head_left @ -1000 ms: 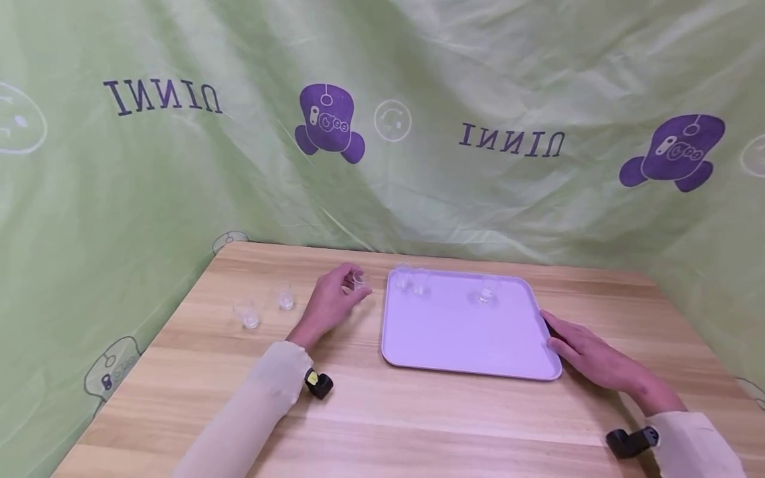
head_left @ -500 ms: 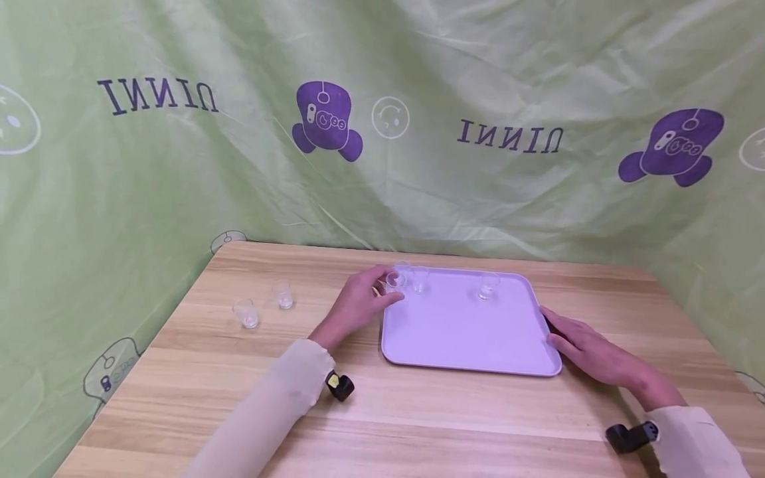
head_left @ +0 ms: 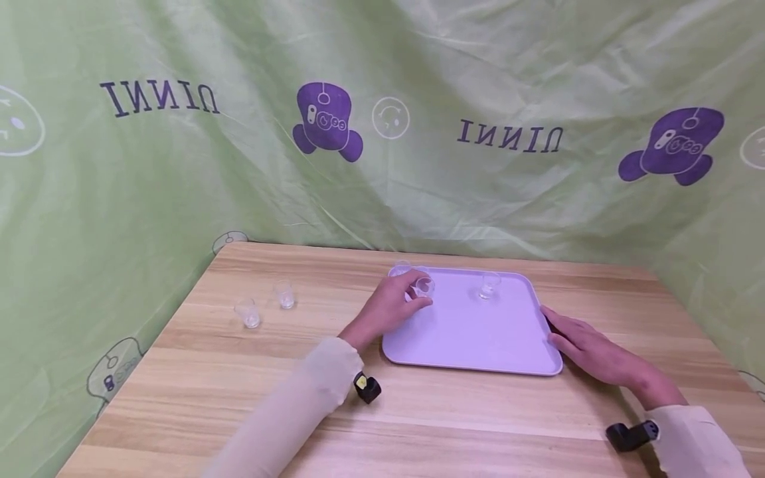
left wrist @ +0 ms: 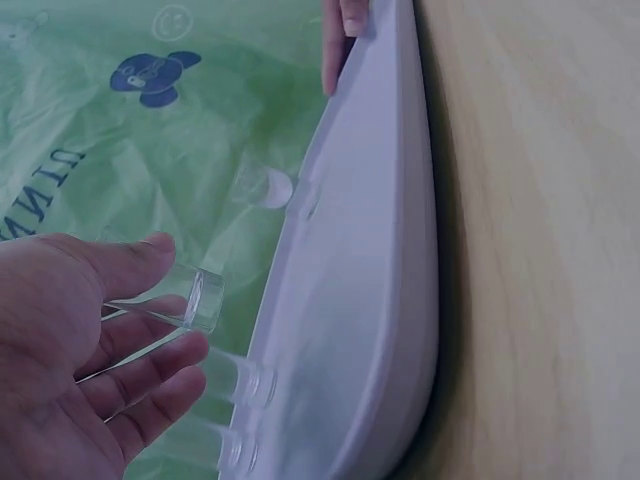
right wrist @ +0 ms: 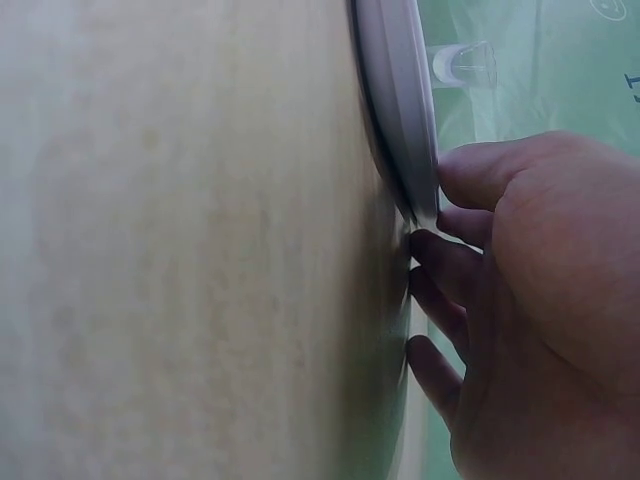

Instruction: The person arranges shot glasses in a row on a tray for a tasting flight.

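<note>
My left hand pinches a small clear shot glass between thumb and fingers, over the left part of a light purple tray. Close by, two similar glasses stand at the tray's back left corner, partly hidden by that hand in the head view; the left wrist view shows one glass beside the other glass. Farther right on the tray is another shot glass. My right hand rests along the tray's right edge, thumb at the rim and fingertips down by the tabletop.
On the wooden table, left of the tray, stand two more clear glasses, a nearer glass and a farther glass. A green printed curtain hangs behind the table and along its sides.
My left hand has carried the shot glass rightward from the tabletop, past the tray's left rim, to above the tray. The right hand stays at the tray's right edge.
</note>
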Available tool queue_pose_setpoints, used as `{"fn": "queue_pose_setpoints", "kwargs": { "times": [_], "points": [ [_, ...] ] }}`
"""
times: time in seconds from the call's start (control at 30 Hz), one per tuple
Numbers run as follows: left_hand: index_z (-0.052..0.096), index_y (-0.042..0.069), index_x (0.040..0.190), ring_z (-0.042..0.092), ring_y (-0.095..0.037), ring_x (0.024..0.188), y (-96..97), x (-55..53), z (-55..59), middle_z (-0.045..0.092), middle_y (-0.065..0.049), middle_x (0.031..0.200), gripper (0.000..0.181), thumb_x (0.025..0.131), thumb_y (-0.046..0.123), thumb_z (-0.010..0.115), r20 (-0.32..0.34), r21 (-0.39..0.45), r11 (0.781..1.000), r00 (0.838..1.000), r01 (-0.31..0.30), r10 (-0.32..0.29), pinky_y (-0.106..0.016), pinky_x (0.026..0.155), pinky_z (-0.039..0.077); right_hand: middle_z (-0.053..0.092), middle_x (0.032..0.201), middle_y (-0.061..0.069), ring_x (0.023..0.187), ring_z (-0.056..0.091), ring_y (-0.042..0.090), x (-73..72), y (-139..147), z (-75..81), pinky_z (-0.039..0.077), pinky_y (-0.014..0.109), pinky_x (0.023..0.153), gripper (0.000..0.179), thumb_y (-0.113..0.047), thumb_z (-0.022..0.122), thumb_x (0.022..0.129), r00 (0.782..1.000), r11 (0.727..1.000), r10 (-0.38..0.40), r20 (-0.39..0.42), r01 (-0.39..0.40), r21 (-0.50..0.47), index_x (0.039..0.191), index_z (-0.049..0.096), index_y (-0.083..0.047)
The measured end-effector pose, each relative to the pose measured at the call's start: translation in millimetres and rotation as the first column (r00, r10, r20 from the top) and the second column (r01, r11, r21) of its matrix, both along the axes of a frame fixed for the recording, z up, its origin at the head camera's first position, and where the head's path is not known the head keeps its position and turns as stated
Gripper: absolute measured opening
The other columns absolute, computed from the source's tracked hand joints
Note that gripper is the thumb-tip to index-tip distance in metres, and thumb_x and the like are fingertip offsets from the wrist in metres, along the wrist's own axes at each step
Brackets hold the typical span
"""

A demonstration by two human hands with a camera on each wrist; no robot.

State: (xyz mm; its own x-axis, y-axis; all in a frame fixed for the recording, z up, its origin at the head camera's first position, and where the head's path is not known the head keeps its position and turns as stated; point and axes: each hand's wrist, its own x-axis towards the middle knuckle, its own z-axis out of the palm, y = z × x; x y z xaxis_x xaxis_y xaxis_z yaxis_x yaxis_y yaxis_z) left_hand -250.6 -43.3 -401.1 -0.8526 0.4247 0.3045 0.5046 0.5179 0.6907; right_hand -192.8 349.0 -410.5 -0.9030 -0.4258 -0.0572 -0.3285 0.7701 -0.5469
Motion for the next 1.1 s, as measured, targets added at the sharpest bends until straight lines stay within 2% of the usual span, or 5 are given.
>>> {"fn": "queue_pose_setpoints", "kwargs": {
  "times": [0.2, 0.43, 0.67, 0.87, 1.1],
  "points": [
    [0.067, 0.007, 0.125, 0.063, -0.011, 0.083, 17.8, -0.2, -0.4, 0.069, -0.002, 0.101, 0.032, 0.095, 0.017, 0.077, 0.030, -0.036, 0.999, 1.000, 0.003, -0.002, -0.023, 0.071, 0.051, 0.026, 0.161, 0.032, 0.142, 0.023, 0.059, -0.4, -1, -1.3, 0.023, 0.076, 0.105, 0.065, -0.029, 0.051, 0.109, 1.000, 1.000, -0.003, 0.002, 0.003, 0.005, 0.161, 0.025, 0.001],
    [0.069, 0.009, 0.120, 0.060, -0.009, 0.081, 43.0, -10.9, -2.6, 0.068, 0.001, 0.099, 0.030, 0.093, 0.016, 0.079, 0.070, -0.029, 0.999, 0.997, -0.028, 0.030, -0.021, 0.069, 0.049, 0.026, 0.161, 0.032, 0.142, 0.023, 0.059, -0.4, 3, -0.3, 0.023, 0.077, 0.105, 0.064, -0.028, 0.050, 0.110, 1.000, 1.000, 0.003, 0.000, -0.003, 0.002, 0.161, 0.025, 0.000],
    [0.066, 0.009, 0.133, 0.063, -0.008, 0.085, 61.1, -17.9, -7.2, 0.072, -0.001, 0.110, 0.038, 0.096, 0.016, 0.074, 0.101, -0.059, 0.997, 0.994, -0.047, 0.053, -0.019, 0.073, 0.049, 0.026, 0.161, 0.032, 0.142, 0.023, 0.059, 0.1, 5, -0.1, 0.023, 0.077, 0.105, 0.065, -0.028, 0.051, 0.109, 1.000, 1.000, -0.002, 0.003, 0.002, 0.005, 0.161, 0.025, 0.000],
    [0.057, 0.010, 0.142, 0.063, -0.009, 0.087, 75.5, -18.9, -9.6, 0.072, -0.001, 0.118, 0.046, 0.099, 0.016, 0.070, 0.121, -0.053, 0.992, 0.985, -0.115, 0.120, -0.022, 0.074, 0.050, 0.027, 0.160, 0.033, 0.141, 0.023, 0.060, 0.4, 5, 0.5, 0.023, 0.077, 0.104, 0.064, -0.027, 0.051, 0.109, 1.000, 1.000, 0.006, -0.004, -0.006, -0.009, 0.161, 0.025, 0.000],
    [0.055, 0.011, 0.134, 0.065, -0.014, 0.092, 87.9, -21.1, -12.7, 0.071, 0.000, 0.118, 0.039, 0.099, 0.017, 0.071, 0.139, -0.041, 0.983, 0.973, -0.180, 0.184, -0.027, 0.082, 0.051, 0.026, 0.161, 0.032, 0.142, 0.022, 0.060, 0.7, 4, -0.5, 0.022, 0.077, 0.105, 0.064, -0.029, 0.051, 0.109, 1.000, 1.000, -0.008, 0.014, 0.008, -0.005, 0.161, 0.025, 0.000]
  ]
}}
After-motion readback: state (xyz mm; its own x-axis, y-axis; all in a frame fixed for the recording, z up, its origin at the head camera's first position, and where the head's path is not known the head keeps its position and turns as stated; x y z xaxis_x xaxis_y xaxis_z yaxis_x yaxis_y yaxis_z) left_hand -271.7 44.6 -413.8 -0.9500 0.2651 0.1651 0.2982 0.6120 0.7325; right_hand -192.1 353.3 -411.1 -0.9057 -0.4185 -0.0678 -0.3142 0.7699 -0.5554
